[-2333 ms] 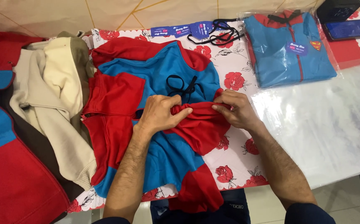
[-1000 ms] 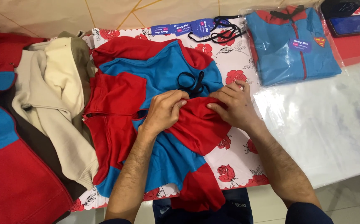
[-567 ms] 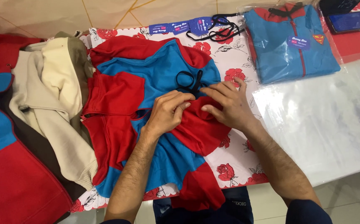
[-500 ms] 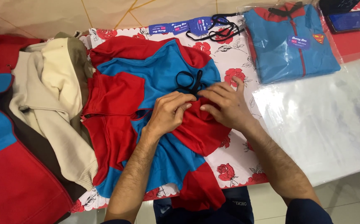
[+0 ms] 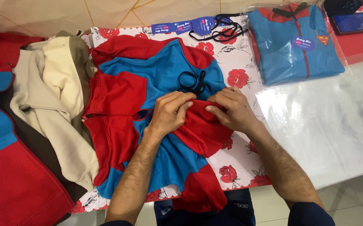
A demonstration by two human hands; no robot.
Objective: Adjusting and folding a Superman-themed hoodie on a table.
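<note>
Forearms entered from the bottom of the frame and met at its centre over a red and blue hoodie (image 5: 148, 83) spread on a rose-print cloth (image 5: 240, 75). The left hand (image 5: 171, 113) was curled, its fingers pinching a fold of the red hood (image 5: 198, 129); the right hand (image 5: 231, 111) gripped the same fold from the other side, fingertips nearly touching those of the left. The hoodie lay across the centre of the frame, its hem hanging over the near table edge, with its black drawstring (image 5: 194, 81) looped just above the hands.

At the left edge sat a heap of other garments: a red and blue one (image 5: 6, 167) in the lower left corner and a cream one (image 5: 56, 104) beside it, touching the hoodie. A clear plastic sheet (image 5: 323, 125) covered the table at right.

Farther back, in the upper right, a folded blue hoodie in a clear bag (image 5: 298, 46) lay just above the sheet. Blue tags (image 5: 181, 27) and a tangle of black cord (image 5: 227, 27) rested along the top of the cloth. A dark phone (image 5: 355, 21) lay in the far upper right corner.
</note>
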